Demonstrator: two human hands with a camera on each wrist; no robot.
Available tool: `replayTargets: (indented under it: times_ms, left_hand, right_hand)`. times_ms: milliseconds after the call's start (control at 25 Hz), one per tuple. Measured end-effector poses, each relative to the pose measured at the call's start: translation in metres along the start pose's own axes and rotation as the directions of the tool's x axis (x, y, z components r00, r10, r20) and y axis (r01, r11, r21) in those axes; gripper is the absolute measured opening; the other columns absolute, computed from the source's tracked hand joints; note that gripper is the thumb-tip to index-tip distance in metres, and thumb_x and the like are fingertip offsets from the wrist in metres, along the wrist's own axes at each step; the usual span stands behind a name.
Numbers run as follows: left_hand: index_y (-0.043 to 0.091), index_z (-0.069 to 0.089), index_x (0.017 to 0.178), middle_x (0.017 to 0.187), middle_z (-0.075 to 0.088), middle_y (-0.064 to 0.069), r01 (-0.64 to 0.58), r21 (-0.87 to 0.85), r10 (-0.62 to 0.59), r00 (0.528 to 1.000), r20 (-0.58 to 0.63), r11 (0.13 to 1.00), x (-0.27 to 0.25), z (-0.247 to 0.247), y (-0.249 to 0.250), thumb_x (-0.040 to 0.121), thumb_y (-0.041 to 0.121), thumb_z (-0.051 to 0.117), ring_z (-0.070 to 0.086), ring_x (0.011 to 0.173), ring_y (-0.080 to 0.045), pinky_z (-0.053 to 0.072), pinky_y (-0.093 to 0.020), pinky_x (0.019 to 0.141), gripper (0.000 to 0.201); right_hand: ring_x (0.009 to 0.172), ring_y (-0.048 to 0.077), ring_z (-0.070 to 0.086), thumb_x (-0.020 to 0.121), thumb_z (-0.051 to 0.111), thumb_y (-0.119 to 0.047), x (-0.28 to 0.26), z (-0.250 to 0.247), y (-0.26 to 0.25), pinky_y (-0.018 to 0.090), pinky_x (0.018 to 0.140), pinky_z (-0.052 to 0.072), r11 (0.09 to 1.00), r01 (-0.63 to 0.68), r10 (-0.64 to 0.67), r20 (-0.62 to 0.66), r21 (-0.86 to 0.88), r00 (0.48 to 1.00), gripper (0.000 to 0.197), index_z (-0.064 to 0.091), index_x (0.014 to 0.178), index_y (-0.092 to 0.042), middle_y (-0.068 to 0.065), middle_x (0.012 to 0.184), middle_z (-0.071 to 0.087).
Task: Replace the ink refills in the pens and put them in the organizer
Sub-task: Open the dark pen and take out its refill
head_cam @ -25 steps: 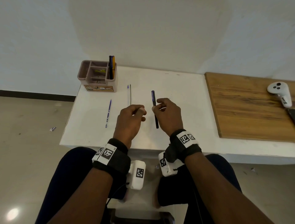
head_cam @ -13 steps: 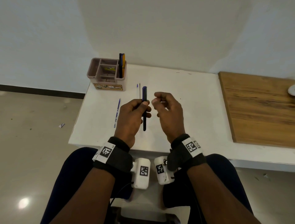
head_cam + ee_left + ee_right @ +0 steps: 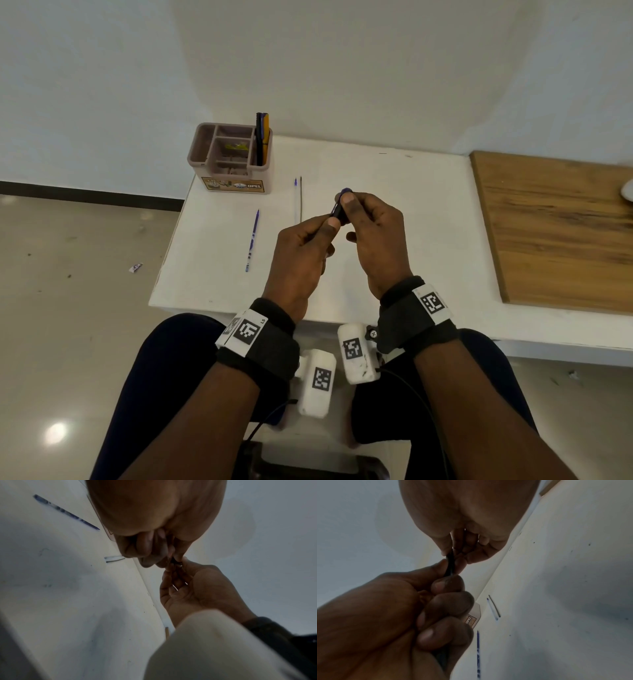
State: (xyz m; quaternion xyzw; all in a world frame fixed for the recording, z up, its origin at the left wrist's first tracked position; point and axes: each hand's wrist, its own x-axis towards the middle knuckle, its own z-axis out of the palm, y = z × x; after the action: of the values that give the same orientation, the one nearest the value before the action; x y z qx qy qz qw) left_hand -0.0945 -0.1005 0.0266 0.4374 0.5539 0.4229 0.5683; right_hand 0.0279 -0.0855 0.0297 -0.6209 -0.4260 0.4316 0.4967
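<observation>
Both hands hold one dark pen (image 3: 339, 208) above the white table (image 3: 394, 212). My left hand (image 3: 305, 250) grips its lower barrel, fingers curled round it (image 3: 448, 566). My right hand (image 3: 370, 233) pinches the pen's upper end between thumb and fingertips. Most of the barrel is hidden inside the hands. A blue pen (image 3: 252, 240) lies on the table to the left. Two thin refills (image 3: 298, 198) lie side by side beyond the hands. The pink-brown organizer (image 3: 231, 161) stands at the table's back left corner with a black and a yellow pen (image 3: 262, 138) upright in its right compartment.
A wooden board (image 3: 555, 226) covers the table's right side, with a white object (image 3: 628, 193) at the frame's edge. My knees sit under the near table edge. A scrap of paper (image 3: 135, 267) lies on the floor at left.
The pen passed from my right hand to my left, then my right hand came back and took hold of its upper end. The pen now tilts away, raised higher.
</observation>
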Motion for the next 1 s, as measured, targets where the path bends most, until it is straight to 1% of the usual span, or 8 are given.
replayTargets:
  times_ms: [200, 320, 400, 520, 680, 840, 920, 1000]
  left_hand:
    - [0.021, 0.075, 0.101, 0.065, 0.053, 0.001, 0.157, 0.015, -0.157, 0.987, -0.014, 0.987, 0.006, -0.008, -0.004, 0.106, 0.022, 0.051, 0.043, 0.054, -0.008, 0.037, -0.019, 0.049, 0.025]
    - [0.007, 0.074, 0.099, 0.066, 0.057, -0.001, 0.234, -0.054, -0.238, 0.965, -0.113, 0.971, 0.013, -0.020, -0.009, 0.102, 0.012, 0.048, 0.045, 0.055, -0.011, 0.041, -0.022, 0.051, 0.027]
    - [0.005, 0.075, 0.098, 0.068, 0.060, -0.003, 0.233, -0.103, -0.247, 0.958, -0.146, 0.967, 0.018, -0.026, -0.010, 0.099, 0.011, 0.048, 0.049, 0.057, -0.012, 0.045, -0.024, 0.054, 0.027]
    - [0.012, 0.075, 0.100, 0.077, 0.066, -0.005, 0.201, -0.122, -0.219, 0.962, -0.162, 0.972, 0.023, -0.029, -0.010, 0.101, 0.013, 0.052, 0.058, 0.067, -0.016, 0.050, -0.028, 0.064, 0.023]
    - [0.019, 0.076, 0.114, 0.100, 0.077, -0.003, 0.161, -0.072, -0.172, 0.965, -0.196, 0.984, 0.021, -0.029, -0.009, 0.101, 0.017, 0.061, 0.071, 0.085, -0.014, 0.048, -0.026, 0.071, 0.020]
    - [0.026, 0.073, 0.123, 0.102, 0.077, 0.001, 0.183, -0.060, -0.190, 0.970, -0.154, 0.981, 0.017, -0.028, -0.008, 0.101, 0.023, 0.064, 0.073, 0.091, -0.011, 0.051, -0.028, 0.071, 0.024]
    - [0.027, 0.073, 0.124, 0.100, 0.077, 0.002, 0.179, -0.047, -0.184, 0.974, -0.136, 0.983, 0.016, -0.027, -0.006, 0.101, 0.025, 0.065, 0.075, 0.095, -0.013, 0.055, -0.032, 0.073, 0.024]
    - [0.024, 0.073, 0.123, 0.101, 0.078, 0.003, 0.169, -0.030, -0.172, 0.978, -0.119, 0.985, 0.014, -0.025, -0.005, 0.101, 0.026, 0.065, 0.075, 0.099, -0.015, 0.057, -0.036, 0.078, 0.023]
  right_hand:
    - [0.082, 0.005, 0.066, 0.106, 0.058, -0.031, 0.021, -0.001, -0.005, 0.026, 0.069, 0.054, 0.996, 0.022, -0.011, -0.124, 0.089, 0.992, 0.025, 0.074, 0.110, -0.013, 0.001, 0.099, 0.077]
    - [0.082, 0.009, 0.070, 0.105, 0.057, -0.031, 0.044, 0.001, 0.001, 0.031, 0.074, 0.058, 0.999, 0.014, -0.005, -0.202, 0.042, 0.979, 0.024, 0.074, 0.109, -0.014, 0.002, 0.098, 0.077]
    - [0.088, 0.013, 0.073, 0.102, 0.059, -0.030, 0.050, 0.009, 0.015, 0.039, 0.085, 0.062, 0.992, -0.009, -0.009, -0.145, -0.122, 0.989, 0.021, 0.075, 0.108, -0.017, -0.004, 0.092, 0.076]
    - [0.089, 0.014, 0.073, 0.101, 0.062, -0.028, 0.048, 0.023, 0.037, 0.038, 0.092, 0.060, 0.933, -0.016, 0.008, -0.022, -0.360, 1.000, 0.021, 0.073, 0.112, -0.015, -0.011, 0.085, 0.073]
    - [0.094, 0.021, 0.072, 0.098, 0.065, -0.029, 0.055, 0.028, 0.061, 0.037, 0.090, 0.058, 0.825, -0.004, 0.002, -0.005, -0.565, 1.000, 0.023, 0.075, 0.109, -0.012, 0.002, 0.100, 0.078]
    - [0.094, 0.025, 0.071, 0.099, 0.063, -0.027, 0.054, 0.028, 0.072, 0.041, 0.090, 0.058, 0.756, 0.003, 0.014, 0.021, -0.654, 1.000, 0.023, 0.077, 0.103, -0.010, 0.005, 0.099, 0.077]
    - [0.096, 0.024, 0.071, 0.100, 0.061, -0.032, 0.050, 0.025, 0.063, 0.039, 0.091, 0.057, 0.773, 0.003, -0.009, -0.005, -0.634, 1.000, 0.026, 0.075, 0.105, -0.011, 0.005, 0.100, 0.076]
    - [0.092, 0.020, 0.071, 0.102, 0.059, -0.036, 0.044, 0.018, 0.040, 0.037, 0.089, 0.058, 0.864, 0.010, -0.040, -0.049, -0.504, 0.998, 0.028, 0.075, 0.103, -0.013, 0.001, 0.097, 0.075]
